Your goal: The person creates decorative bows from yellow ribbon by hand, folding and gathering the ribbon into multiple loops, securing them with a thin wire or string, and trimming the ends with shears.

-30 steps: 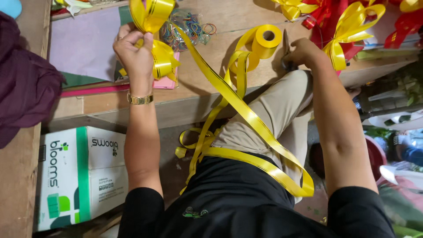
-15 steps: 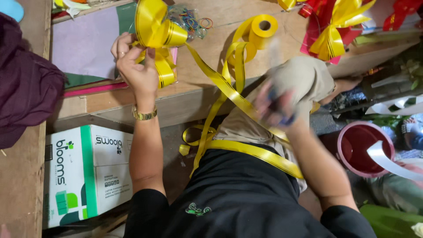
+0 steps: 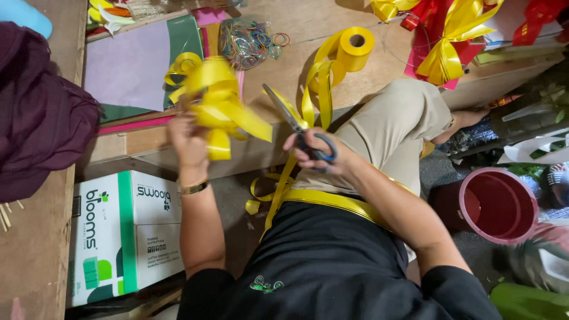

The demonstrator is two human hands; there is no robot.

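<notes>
Our left hand point(image 3: 188, 139) has a closed grip on the yellow bow point(image 3: 216, 104) above the desk point(image 3: 284, 77). Our right hand point(image 3: 317, 155) holds the scissors point(image 3: 293, 121), blades open at the ribbon point(image 3: 314, 98). We could cut a loop, because the bow hangs close.

Even, fairly bright light from overhead, no hard glare. Soft shadows at 3 o'clock of the yellow ribbon roll point(image 3: 355, 47). Motion blur on the ribbon bow point(image 3: 216, 104) w/ left hand point(image 3: 188, 142). Dim at 4–5 o'clock; slight wide-angle stretch at edges.
</notes>
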